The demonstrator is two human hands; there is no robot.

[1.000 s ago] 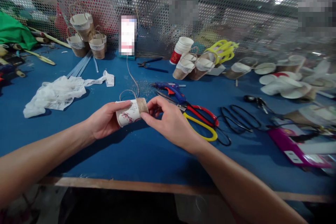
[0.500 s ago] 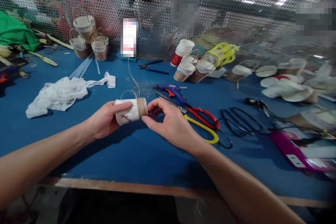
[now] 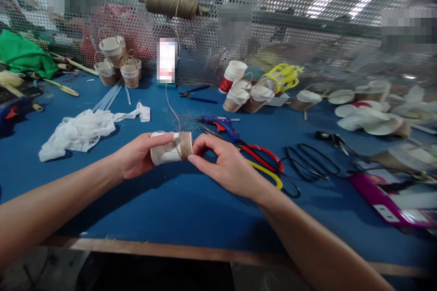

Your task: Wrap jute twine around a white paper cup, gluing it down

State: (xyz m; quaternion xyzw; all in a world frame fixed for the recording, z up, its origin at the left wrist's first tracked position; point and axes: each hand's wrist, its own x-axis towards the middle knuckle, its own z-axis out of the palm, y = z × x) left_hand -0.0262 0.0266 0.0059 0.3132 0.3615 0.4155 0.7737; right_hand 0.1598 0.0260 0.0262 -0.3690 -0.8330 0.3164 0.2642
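Note:
A white paper cup (image 3: 163, 154) lies sideways in my left hand (image 3: 138, 157), whose thumb runs along its upper side with the fingers wrapped beneath. Brown twine (image 3: 186, 145) is wound in a band round the cup's right end, and a strand slants over the white wall. My right hand (image 3: 223, 161) has thumb and forefinger pinched at the edge of that wound end; its other fingers are curled under. From the band, a loose strand of twine (image 3: 171, 108) leads up toward a spool (image 3: 170, 4) on the mesh. Just behind the cup lies a blue glue gun (image 3: 223, 126).
Scissors with red and yellow handles (image 3: 264, 154) and a black cord (image 3: 312, 163) lie to the right. White lace (image 3: 80, 134) is heaped at left. Twine-wrapped cups (image 3: 129, 79) stand by the perforated mesh, others (image 3: 235, 100) right of centre. Pliers (image 3: 200, 95) rest between.
The cup has been turned between my hands: its printed side has rolled out of sight, and a slanting strand shows on the wall. The loop above it is gone from view.

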